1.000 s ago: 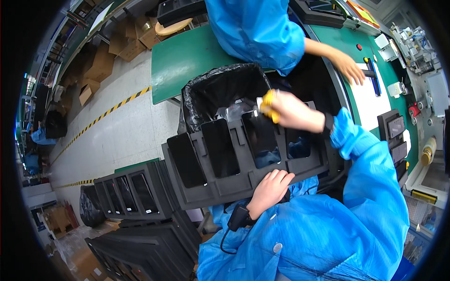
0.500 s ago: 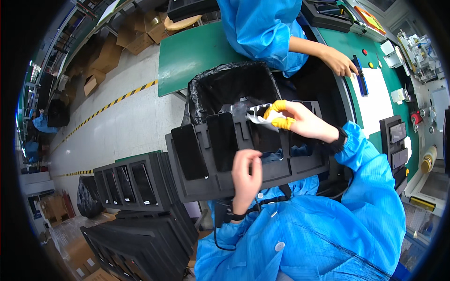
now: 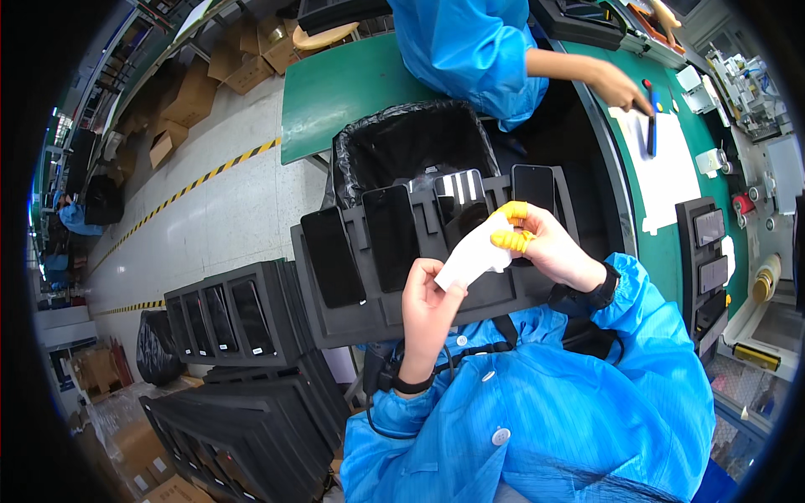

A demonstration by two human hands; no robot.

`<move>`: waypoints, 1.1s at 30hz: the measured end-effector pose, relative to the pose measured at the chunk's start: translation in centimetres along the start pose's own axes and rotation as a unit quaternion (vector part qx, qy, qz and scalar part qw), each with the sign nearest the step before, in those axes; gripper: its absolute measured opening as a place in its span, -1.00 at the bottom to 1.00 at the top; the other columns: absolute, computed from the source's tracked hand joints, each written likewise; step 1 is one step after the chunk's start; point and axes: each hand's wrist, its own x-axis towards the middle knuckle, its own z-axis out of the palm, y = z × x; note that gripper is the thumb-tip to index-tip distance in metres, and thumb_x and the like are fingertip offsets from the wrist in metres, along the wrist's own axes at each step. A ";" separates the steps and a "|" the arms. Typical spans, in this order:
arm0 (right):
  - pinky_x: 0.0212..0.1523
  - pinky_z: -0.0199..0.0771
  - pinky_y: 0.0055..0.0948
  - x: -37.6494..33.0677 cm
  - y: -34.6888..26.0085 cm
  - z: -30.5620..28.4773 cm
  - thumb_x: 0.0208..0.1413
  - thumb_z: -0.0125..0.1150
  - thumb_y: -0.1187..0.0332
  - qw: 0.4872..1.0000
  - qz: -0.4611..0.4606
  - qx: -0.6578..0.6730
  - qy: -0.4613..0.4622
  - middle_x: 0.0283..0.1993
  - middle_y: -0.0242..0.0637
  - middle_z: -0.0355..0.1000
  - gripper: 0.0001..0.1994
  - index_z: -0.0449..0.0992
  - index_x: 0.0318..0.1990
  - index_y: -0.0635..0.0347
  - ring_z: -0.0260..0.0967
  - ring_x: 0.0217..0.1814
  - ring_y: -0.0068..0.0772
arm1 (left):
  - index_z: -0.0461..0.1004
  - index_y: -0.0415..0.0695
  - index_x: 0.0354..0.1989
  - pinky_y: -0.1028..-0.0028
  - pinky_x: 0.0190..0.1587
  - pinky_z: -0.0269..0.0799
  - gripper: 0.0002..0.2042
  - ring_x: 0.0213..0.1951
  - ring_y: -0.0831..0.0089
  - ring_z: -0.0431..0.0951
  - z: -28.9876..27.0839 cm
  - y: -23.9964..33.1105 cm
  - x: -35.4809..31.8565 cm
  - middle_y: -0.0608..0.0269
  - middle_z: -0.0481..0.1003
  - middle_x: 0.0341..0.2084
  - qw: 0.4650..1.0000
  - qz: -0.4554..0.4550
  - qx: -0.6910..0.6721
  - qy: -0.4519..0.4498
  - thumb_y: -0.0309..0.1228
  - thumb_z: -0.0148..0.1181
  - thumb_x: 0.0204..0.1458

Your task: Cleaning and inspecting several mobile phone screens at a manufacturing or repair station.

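Note:
A white wiping cloth (image 3: pixel 476 256) stretches between my two hands above a black foam tray (image 3: pixel 381 323). My left hand (image 3: pixel 426 318) pinches its lower left corner between thumb and fingers. With yellow finger cots on thumb and forefinger, my right hand (image 3: pixel 553 250) grips the upper right end. Slots in the tray hold several dark smartphones: one at the left (image 3: pixel 330 258), another beside it (image 3: pixel 391 239), a third with bright reflections (image 3: pixel 461 191) partly behind the cloth, and one at the right (image 3: pixel 533 186), its lower part covered by my right hand.
Behind the tray stands a bin lined with a black bag (image 3: pixel 402 138). Stacked foam trays (image 3: pixel 243 427) rise at the lower left, the top one holding phones. A co-worker's hand (image 3: pixel 619 86) is by a blue and black bar-shaped object (image 3: pixel 651 134) on the green bench (image 3: pixel 667 214).
My left hand has come up and taken a corner of the cloth, which is now spread out. The right hand has moved nearer to me. The co-worker's hand has shifted slightly.

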 end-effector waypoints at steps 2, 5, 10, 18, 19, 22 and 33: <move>-0.13 0.50 -0.50 -0.4 0.9 0.3 0.13 0.24 0.38 0.999 -0.015 -0.015 0.035 -0.20 -0.34 0.46 -0.76 0.42 -0.08 0.23 0.46 -0.15 -0.53 | 0.30 -0.24 -0.22 0.60 -0.24 0.41 -0.79 -0.33 0.65 0.43 0.8 -0.3 -0.6 0.31 0.39 -0.37 0.974 0.110 0.191 0.055 -0.69 0.15 -0.01; -0.09 0.43 -0.56 -1.3 1.9 0.9 0.13 0.23 0.41 0.999 -0.037 0.015 0.030 -0.20 -0.35 0.45 -0.77 0.44 -0.09 0.27 0.41 -0.12 -0.59 | 0.32 -0.25 -0.19 0.65 -0.28 0.37 -0.77 -0.33 0.68 0.41 1.8 -0.5 -0.8 0.33 0.36 -0.42 0.961 0.131 0.239 0.047 -0.70 0.14 -0.02; -0.02 0.43 -0.51 -2.4 3.1 0.9 0.12 0.23 0.44 0.995 -0.074 0.062 -0.029 -0.17 -0.32 0.44 -0.77 0.43 -0.08 0.26 0.41 -0.08 -0.56 | 0.29 -0.25 -0.11 0.62 -0.23 0.38 -0.81 -0.33 0.64 0.37 0.9 -0.5 -0.8 0.34 0.34 -0.38 0.991 0.032 0.095 0.086 -0.56 0.09 0.12; 0.00 0.45 -0.46 -3.4 4.1 1.2 0.11 0.23 0.45 0.982 -0.047 0.172 -0.063 -0.12 -0.29 0.44 -0.72 0.40 -0.02 0.24 0.43 -0.07 -0.48 | 0.32 -0.30 -0.07 0.53 -0.09 0.36 -0.78 -0.20 0.52 0.44 0.4 -0.9 -1.5 0.19 0.42 -0.26 0.961 0.109 0.252 0.000 -0.56 0.08 0.12; 0.00 0.45 -0.46 -3.4 4.2 1.2 0.11 0.23 0.45 0.982 -0.046 0.172 -0.065 -0.12 -0.29 0.44 -0.72 0.40 -0.02 0.24 0.43 -0.07 -0.48 | 0.36 -0.33 -0.09 0.53 -0.06 0.38 -0.81 -0.15 0.52 0.49 0.8 -0.6 -1.8 0.17 0.47 -0.23 0.982 0.047 0.184 -0.013 -0.54 0.05 0.15; 0.03 0.43 -0.47 -3.5 4.3 1.4 0.11 0.25 0.43 0.993 -0.039 0.094 -0.058 -0.12 -0.27 0.44 -0.69 0.40 -0.01 0.25 0.43 -0.05 -0.47 | 0.35 -0.32 -0.07 0.54 -0.05 0.41 -0.79 -0.14 0.53 0.50 1.1 -1.1 -2.3 0.17 0.48 -0.19 0.993 0.000 0.118 -0.032 -0.57 0.10 0.13; -0.01 0.47 -0.44 -3.4 4.6 1.0 0.07 0.29 0.46 0.999 -0.026 -0.036 0.011 -0.14 -0.27 0.51 -0.77 0.52 -0.10 0.24 0.47 -0.06 -0.42 | 0.34 -0.25 -0.27 0.47 -0.04 0.42 -0.84 -0.11 0.41 0.51 -0.1 -2.2 -3.1 0.15 0.45 -0.23 0.969 0.071 0.232 0.033 -0.61 0.19 0.02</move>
